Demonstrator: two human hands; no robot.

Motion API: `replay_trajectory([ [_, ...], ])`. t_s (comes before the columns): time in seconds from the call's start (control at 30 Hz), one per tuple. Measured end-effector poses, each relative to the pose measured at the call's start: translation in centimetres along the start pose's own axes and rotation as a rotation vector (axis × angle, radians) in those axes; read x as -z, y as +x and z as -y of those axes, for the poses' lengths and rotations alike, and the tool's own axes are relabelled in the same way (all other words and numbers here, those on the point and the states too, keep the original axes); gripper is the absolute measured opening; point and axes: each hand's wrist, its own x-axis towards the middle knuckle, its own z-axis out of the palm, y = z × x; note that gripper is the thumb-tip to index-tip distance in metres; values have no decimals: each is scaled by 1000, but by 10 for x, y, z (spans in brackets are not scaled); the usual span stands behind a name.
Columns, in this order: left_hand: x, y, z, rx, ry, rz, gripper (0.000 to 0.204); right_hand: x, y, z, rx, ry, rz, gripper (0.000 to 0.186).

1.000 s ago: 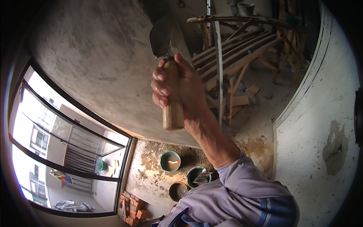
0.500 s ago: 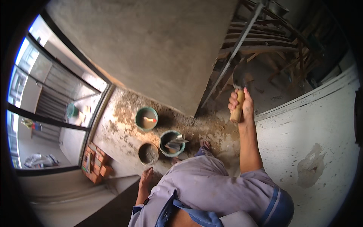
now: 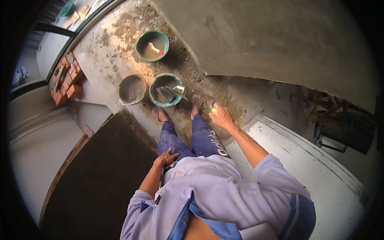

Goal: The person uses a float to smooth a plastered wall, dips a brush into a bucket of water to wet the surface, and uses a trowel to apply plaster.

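Right grip [image 3: 223, 117] clasping a yellow-handled trowel [image 3: 215, 112], left grip [image 3: 165, 158] resting open at the thigh [image 3: 175, 144], buckets [image 3: 152, 96] standing near the feet [image 3: 197, 104]

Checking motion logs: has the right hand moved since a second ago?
Yes: the right hand has moved down, from in front of the grey wall to below its bottom edge in view.

The right hand [image 3: 224, 117] partly conceals the trowel handle [image 3: 214, 112], and the picture's upper edge crops the plastered wall [image 3: 280, 38].
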Motion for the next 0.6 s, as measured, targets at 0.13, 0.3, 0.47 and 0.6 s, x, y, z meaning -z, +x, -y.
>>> replay_trajectory([
  [0.13, -39, 47, -16, 48, -122, -103, 111, -28, 89, 21, 270, -110, 41, 37],
  [0.3, -47, 91, -54, 195, -258, -392, 91, -68, 165, 48, 314, -188, 162, 36],
  [0.47, -36, 121, -37, 184, -362, -621, 79, -100, 210, 48, 262, -245, 88, 43],
  [0.6, -20, 132, -28, 175, -315, -703, 73, -115, 238, 13, 188, -48, 80, 52],
])
